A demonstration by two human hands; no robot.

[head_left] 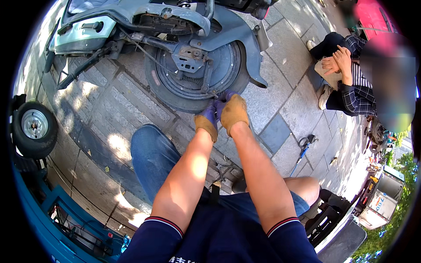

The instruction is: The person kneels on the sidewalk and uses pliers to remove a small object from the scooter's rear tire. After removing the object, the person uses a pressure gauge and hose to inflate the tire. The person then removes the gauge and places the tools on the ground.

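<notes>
Both gloved hands, the left hand [207, 120] and the right hand [233, 113], are clamped on the near rim of the scooter's rear tyre [175, 98] lying on the pavement [280, 105], where, judging by the tight grip, fingers could get pinched if the rubber slips.

Work gloves, short sleeves, denim

Both the left hand [207, 119] and the right hand [233, 111] wear gloves with tan backs and purple-blue fingers (the cuffs end at the wrist). The forearms are bare. The navy shirt's short sleeves end in red-and-white striped bands, with pale lettering at the hem. Blue denim covers the legs.
</notes>
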